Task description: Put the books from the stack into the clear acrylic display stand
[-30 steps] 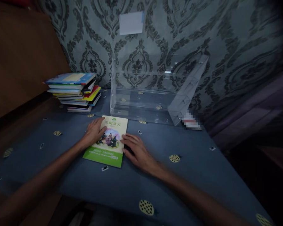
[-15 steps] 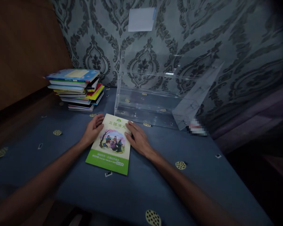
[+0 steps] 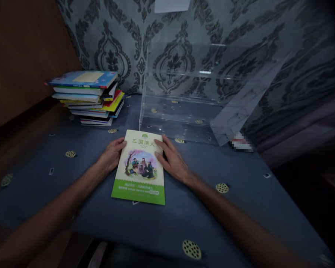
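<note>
A thin paperback book [image 3: 141,163] with a white and green cover, an illustration of seated figures and green Chinese lettering faces up in front of me. My left hand [image 3: 111,152] grips its left edge, thumb at the top face and fingers curled at the side. At the upper right edge, my right hand [image 3: 171,159] holds it with finger and thumb lying over the cover. Whether the book rests on the cloth or is slightly raised I cannot tell. Behind it stands a clear acrylic tiered rack [image 3: 184,108].
To the left is an uneven stack of books [image 3: 85,98], a blue one on top. A blue patterned cloth [image 3: 80,208] covers the table. Right of the rack lies a small blurred item [image 3: 241,143]. A wooden panel [image 3: 22,52] and patterned wall [image 3: 114,52] border the table.
The book has turned a little and sits straighter toward me, both hands still on its sides. The camera view has dipped and shifted slightly, so the rack and book stack appear higher.
</note>
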A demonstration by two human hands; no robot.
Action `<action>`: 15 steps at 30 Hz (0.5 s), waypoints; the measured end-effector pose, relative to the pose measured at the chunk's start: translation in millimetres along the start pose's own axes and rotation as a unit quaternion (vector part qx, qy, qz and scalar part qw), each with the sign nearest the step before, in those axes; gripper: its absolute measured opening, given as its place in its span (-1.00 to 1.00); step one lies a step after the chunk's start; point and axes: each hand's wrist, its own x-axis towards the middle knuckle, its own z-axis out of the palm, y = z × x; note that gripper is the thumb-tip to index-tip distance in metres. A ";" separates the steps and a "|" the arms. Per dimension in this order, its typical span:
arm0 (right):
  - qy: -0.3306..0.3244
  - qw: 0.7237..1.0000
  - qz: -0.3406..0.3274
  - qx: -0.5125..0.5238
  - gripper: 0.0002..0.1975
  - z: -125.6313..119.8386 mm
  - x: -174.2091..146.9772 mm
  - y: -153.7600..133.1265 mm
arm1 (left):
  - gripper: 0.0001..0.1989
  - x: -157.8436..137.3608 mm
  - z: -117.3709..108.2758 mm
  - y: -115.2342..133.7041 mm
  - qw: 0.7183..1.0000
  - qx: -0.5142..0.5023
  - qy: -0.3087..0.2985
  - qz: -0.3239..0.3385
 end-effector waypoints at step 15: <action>0.057 0.952 0.072 0.291 -0.46 3.3 4.7 -2.7 | -0.83 -2.4 4.9 -0.9 0.998 0.029 0.026 0.057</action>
